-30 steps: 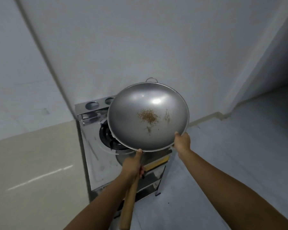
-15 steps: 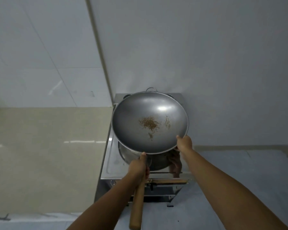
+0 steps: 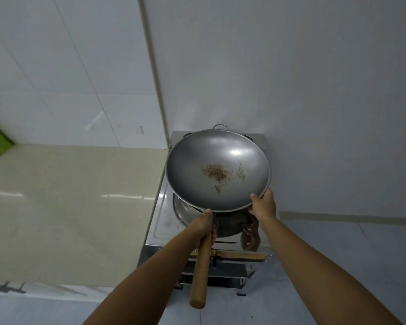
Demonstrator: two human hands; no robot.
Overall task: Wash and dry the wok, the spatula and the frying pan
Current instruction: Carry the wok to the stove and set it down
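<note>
I see the wok (image 3: pixel 217 158) held in the air above the steel stove (image 3: pixel 161 227), its bowl tilted toward me, with brown residue (image 3: pixel 215 172) at its centre. Its wooden handle (image 3: pixel 200 268) runs from the near rim back toward me. My left hand (image 3: pixel 203 227) is curled round that handle just below the rim, and my right hand (image 3: pixel 263 205) pinches the rim's near right edge.

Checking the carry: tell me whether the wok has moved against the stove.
Yes. The wok now hangs over the middle of the stove; before it was rightward, burner exposed.
</note>
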